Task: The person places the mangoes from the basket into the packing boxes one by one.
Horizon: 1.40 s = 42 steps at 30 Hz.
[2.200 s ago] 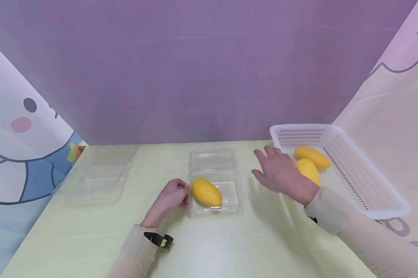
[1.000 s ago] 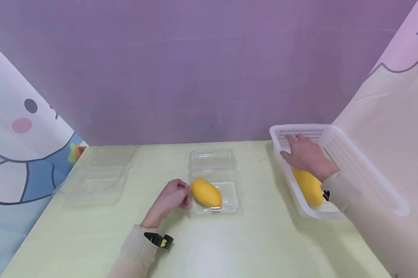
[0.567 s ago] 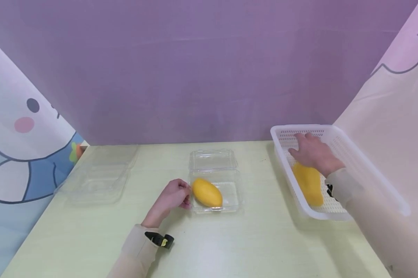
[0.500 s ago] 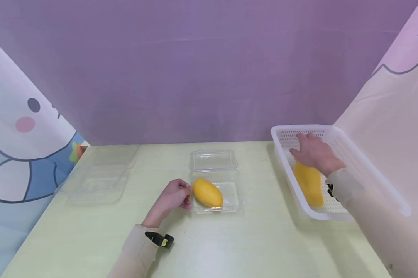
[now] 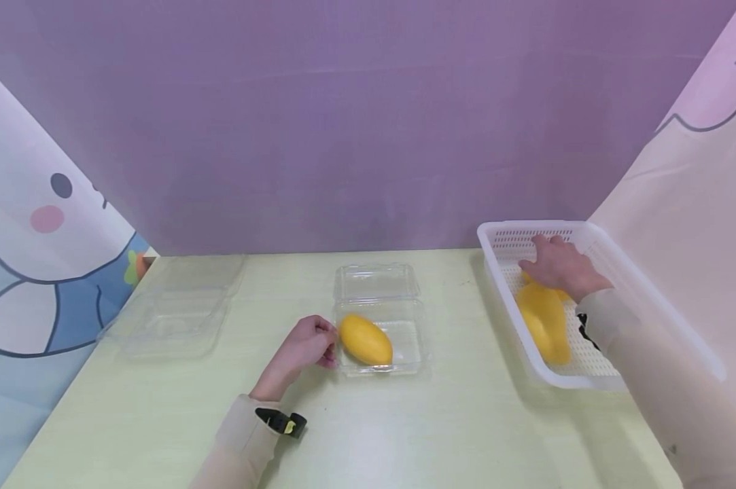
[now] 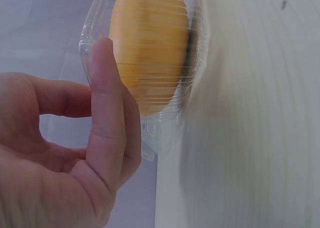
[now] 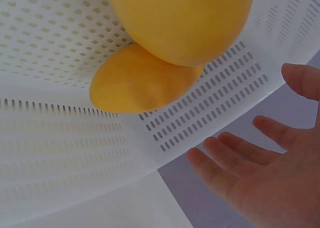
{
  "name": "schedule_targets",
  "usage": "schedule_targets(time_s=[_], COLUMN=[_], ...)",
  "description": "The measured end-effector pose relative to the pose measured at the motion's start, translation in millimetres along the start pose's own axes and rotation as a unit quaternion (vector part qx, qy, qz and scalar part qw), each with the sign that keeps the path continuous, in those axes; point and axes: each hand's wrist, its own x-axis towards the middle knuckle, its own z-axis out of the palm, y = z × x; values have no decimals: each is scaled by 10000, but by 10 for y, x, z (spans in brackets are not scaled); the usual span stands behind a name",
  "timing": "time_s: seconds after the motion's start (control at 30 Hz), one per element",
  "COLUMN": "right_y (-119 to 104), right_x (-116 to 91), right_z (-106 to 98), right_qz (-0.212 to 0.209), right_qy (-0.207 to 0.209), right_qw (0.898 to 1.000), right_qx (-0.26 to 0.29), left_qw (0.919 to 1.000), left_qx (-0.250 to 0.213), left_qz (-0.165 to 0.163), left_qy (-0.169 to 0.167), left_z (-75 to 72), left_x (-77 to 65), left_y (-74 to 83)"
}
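A yellow mango (image 5: 365,339) lies in the left part of a clear plastic clamshell box (image 5: 407,333), whose lid (image 5: 376,281) is folded back flat. My left hand (image 5: 303,344) is at the box's left side. One fairly straight finger (image 6: 105,97) rests against the clear wall in the left wrist view, while the other fingers bend loosely. Over the white basket (image 5: 655,305) is my right hand (image 5: 560,263), fingers spread and holding nothing. Below it lie yellow mangoes (image 5: 541,322), partly hidden by the hand. In the right wrist view, a mango (image 7: 145,82) sits apart from the fingertips.
More clear clamshell boxes (image 5: 172,319) stand unfolded at the left of the pale table (image 5: 368,435). A purple backdrop (image 5: 343,136) rises behind the table, with patterned cloths (image 5: 19,272) at the sides. The basket's raised slotted walls surround the mangoes.
My right hand has moved right, from beside the basket's left rim to over the mangoes inside, then slightly farther right. My left hand and the mango in the clamshell box have stayed put.
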Motion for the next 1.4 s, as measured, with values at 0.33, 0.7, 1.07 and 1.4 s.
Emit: schedule_targets(time_s=[0.33, 0.7, 1.07, 1.4], right_y=[101, 288, 402, 558], right_x=[51, 88, 134, 123], right_z=[51, 134, 266, 285], right_qz=[47, 144, -14, 203], right_qy=[-336, -490, -383, -505], right_qw=[9993, 9979, 9987, 9967], right_qx=[164, 400, 331, 605], left_qw=[10000, 10000, 10000, 10000], left_qx=[0, -10, 48, 62], left_qz=[8, 24, -51, -4], left_qy=[9, -13, 11, 20], left_z=[1, -5, 19, 21], left_x=[1, -6, -29, -20], left_y=[-4, 2, -3, 0])
